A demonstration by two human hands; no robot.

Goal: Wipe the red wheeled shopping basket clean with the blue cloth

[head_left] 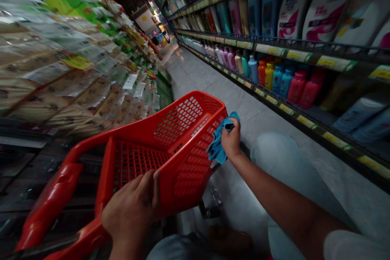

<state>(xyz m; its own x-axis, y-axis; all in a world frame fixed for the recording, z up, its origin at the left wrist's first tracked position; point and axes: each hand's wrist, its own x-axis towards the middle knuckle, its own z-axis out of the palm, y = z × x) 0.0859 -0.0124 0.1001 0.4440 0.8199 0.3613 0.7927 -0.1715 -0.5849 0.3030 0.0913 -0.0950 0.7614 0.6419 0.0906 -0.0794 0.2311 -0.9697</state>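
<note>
No wording on the shampoo bottles (294, 16) or yellow shelf labels (335, 63) is legible.

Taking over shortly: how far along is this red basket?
Nothing visibly marks any part of the red plastic basket as done. In hand: the right hand holds a blue cloth at its rim, the left hand gripping its near side. Left: cannot tell which parts remain.
</note>
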